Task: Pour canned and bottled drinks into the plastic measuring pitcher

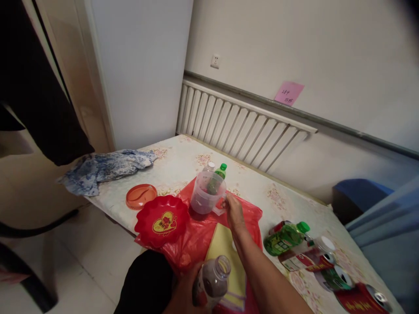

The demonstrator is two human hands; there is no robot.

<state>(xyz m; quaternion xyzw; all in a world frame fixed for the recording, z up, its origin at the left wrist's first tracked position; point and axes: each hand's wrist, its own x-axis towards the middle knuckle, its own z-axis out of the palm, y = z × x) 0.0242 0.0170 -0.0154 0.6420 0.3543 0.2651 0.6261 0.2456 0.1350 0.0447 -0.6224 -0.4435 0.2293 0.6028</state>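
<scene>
At the bottom centre of the frame, the left hand [183,294] wraps its fingers around an uncapped clear plastic bottle of dark liquid [212,282], held upright with its open mouth up, which keeps the drink from spilling. Just above it, at mid-frame, the right hand [234,213] reaches forward and pinches the handle of a clear plastic measuring jug [207,192], fingers pressed together on it; the grip looks like one for steadying the jug where it stands. The jug sits on a red plastic bag [196,240] spread over a table with a pale floral cloth [183,161], and a little dark liquid shows in its bottom. Behind the jug stand two small capped bottles [216,170], one cap white, one green. To the left lie a red scalloped plastic dish with a heart print [163,220] and an orange round lid [141,196], both close to the table's near edge. A yellow pad [225,257] lies under the right forearm. At lower right lies a heap of tipped bottles and cans [314,261]. The upper left of the table holds only a crumpled blue-and-white cloth [104,170], so bare tabletop lies between it and the jug.
</scene>
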